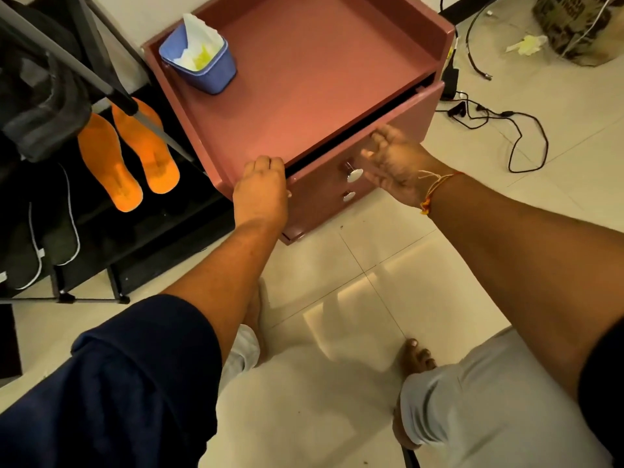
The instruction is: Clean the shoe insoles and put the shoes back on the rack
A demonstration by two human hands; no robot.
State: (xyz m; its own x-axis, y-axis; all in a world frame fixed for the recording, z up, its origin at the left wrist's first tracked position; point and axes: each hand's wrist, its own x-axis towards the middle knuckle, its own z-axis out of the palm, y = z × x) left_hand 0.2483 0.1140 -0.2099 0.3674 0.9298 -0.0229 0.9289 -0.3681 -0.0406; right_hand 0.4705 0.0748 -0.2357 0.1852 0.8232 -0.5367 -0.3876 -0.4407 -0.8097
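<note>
Insoles (108, 163), orange, lie on the rack (175, 231) left of the pink cabinet (304, 96). My left hand (261, 194) grips the cabinet's front corner; my right hand (395, 160) hovers open by its drawer (422, 106).

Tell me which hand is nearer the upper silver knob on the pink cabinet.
Right. The right hand is open just beside the upper silver knob, on its right. The left hand curls over the front corner of the pink cabinet, farther to the knob's left.
</note>
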